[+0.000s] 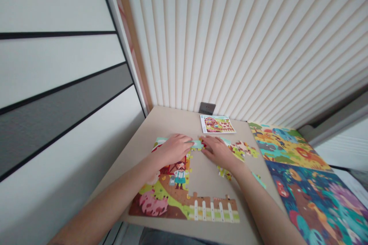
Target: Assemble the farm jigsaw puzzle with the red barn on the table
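Observation:
A partly assembled farm jigsaw puzzle (172,199) lies on the table, showing a farmer, a pink pig and a white fence. My left hand (176,148) rests over its upper part, fingers stretched out flat, fingertips at a light blue puzzle piece (197,145) on the top edge. From the other side my right hand (219,151) reaches in, its thumb and fingers closed around a small puzzle piece with red on it (203,144). That piece touches or nearly touches the light blue one; the fingers partly hide the contact. Loose puzzle pieces (246,148) lie beyond my right hand.
A reference picture card (217,124) lies at the table's back, near a dark wall socket (207,108). More pieces (224,172) lie beside my right forearm. Two finished puzzles, a savanna scene (287,145) and a sea scene (319,203), adjoin the table's right side. A pleated wall stands behind.

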{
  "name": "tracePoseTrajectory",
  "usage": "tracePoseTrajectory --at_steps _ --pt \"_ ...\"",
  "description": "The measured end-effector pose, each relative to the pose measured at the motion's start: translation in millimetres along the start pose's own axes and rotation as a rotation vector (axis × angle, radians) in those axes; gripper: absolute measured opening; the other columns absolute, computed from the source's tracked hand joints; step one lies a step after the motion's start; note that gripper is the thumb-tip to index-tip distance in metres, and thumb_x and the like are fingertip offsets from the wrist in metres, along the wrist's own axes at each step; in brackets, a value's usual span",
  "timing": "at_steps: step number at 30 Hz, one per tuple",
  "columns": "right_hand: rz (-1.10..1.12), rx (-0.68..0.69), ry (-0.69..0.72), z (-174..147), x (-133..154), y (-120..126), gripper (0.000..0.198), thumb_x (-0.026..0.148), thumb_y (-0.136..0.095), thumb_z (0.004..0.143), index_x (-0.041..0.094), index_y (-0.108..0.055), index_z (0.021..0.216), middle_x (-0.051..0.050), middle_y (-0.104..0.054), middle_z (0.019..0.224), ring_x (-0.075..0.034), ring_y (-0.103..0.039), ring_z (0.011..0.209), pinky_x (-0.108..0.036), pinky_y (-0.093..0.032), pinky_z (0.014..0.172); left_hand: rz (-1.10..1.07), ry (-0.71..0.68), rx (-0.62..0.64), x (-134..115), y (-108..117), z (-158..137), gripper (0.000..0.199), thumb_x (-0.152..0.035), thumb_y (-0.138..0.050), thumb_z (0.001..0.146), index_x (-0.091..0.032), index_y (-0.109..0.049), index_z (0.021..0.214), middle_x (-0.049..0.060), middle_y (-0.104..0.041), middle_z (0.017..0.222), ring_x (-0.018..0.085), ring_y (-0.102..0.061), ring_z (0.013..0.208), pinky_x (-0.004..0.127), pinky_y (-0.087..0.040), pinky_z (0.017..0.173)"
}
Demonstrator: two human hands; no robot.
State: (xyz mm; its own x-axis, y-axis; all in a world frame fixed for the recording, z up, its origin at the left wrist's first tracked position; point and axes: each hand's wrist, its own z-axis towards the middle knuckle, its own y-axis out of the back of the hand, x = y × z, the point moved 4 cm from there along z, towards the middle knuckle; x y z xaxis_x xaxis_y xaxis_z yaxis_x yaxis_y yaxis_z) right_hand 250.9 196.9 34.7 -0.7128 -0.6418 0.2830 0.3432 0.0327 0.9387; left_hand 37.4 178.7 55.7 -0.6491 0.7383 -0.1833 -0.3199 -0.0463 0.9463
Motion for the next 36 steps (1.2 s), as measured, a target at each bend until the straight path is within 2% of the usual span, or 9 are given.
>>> tracePoseTrajectory --at_steps 6,11,17,20,25,29,36 --pt "-0.048 -0.019 -0.011 -3.6 -0.7 9.4 0.030 0.033 -0.060 0.104 0.028 -0.071 0.132 -0.008 -0.071 0.139 -0.025 -0.064 0.129 -0.047 -0.043 0.115 -0.030 0.034 -0.034 17.6 -23.8 -1.2 0.017 -0.023 -0.062 0.103 -0.024 -0.078 0.110 0.007 -0.075 0.117 0.025 -0.067 0.110 0.041 -0.050 0.100" --pt "-0.098 -0.021 -0.063 -9.6 -10.3 14.2 0.028 0.023 -0.058 0.102 0.024 -0.074 0.125 -0.010 -0.072 0.137 -0.027 -0.063 0.131 -0.050 -0.039 0.117 -0.098 0.054 -0.047 26.0 -29.8 0.8 0.022 -0.022 -0.058 0.104 -0.024 -0.081 0.105 0.006 -0.077 0.117 0.024 -0.067 0.108 0.041 -0.051 0.100" --pt "-0.115 -0.040 -0.130 -16.1 -32.8 29.0 0.027 0.024 -0.059 0.100 0.026 -0.077 0.121 -0.008 -0.074 0.134 -0.026 -0.067 0.125 -0.043 -0.048 0.111 -0.187 0.082 -0.081 28.3 -31.7 2.6 0.022 -0.024 -0.060 0.104 -0.025 -0.081 0.110 0.007 -0.078 0.119 0.024 -0.067 0.109 0.042 -0.050 0.102" --pt "-0.129 -0.104 -0.225 -29.4 -56.1 48.1 0.032 0.024 -0.054 0.102 0.024 -0.076 0.124 -0.010 -0.074 0.133 -0.028 -0.070 0.120 -0.044 -0.052 0.107 -0.236 0.102 -0.100 31.3 -34.4 4.0 0.020 -0.024 -0.063 0.102 -0.025 -0.081 0.110 0.006 -0.079 0.116 0.024 -0.068 0.109 0.043 -0.050 0.103" --pt "-0.130 -0.222 -0.390 -71.3 -91.8 71.2 0.035 0.028 -0.049 0.101 0.019 -0.078 0.119 -0.013 -0.076 0.125 -0.030 -0.073 0.112 -0.047 -0.056 0.101 -0.315 0.137 -0.119 41.9 -41.4 4.6 0.017 -0.029 -0.067 0.100 -0.028 -0.082 0.106 0.006 -0.079 0.115 0.023 -0.070 0.108 0.043 -0.049 0.103" --pt "-0.105 -0.283 -0.461 -96.5 -102.0 74.5 0.034 0.032 -0.048 0.101 0.019 -0.078 0.115 -0.013 -0.078 0.119 -0.028 -0.074 0.109 -0.044 -0.058 0.099 -0.373 0.179 -0.129 51.4 -46.9 6.4 0.016 -0.034 -0.069 0.098 -0.027 -0.083 0.101 0.006 -0.080 0.113 0.024 -0.071 0.106 0.041 -0.051 0.102" --pt "-0.109 -0.334 -0.504 -108.3 -109.4 83.1 0.035 0.034 -0.051 0.099 0.019 -0.078 0.118 -0.013 -0.078 0.121 -0.031 -0.073 0.114 -0.048 -0.056 0.102 -0.450 0.188 -0.108 51.1 -39.6 9.0 0.020 -0.037 -0.066 0.098 -0.026 -0.082 0.101 0.005 -0.080 0.110 0.023 -0.072 0.105 0.040 -0.052 0.103"
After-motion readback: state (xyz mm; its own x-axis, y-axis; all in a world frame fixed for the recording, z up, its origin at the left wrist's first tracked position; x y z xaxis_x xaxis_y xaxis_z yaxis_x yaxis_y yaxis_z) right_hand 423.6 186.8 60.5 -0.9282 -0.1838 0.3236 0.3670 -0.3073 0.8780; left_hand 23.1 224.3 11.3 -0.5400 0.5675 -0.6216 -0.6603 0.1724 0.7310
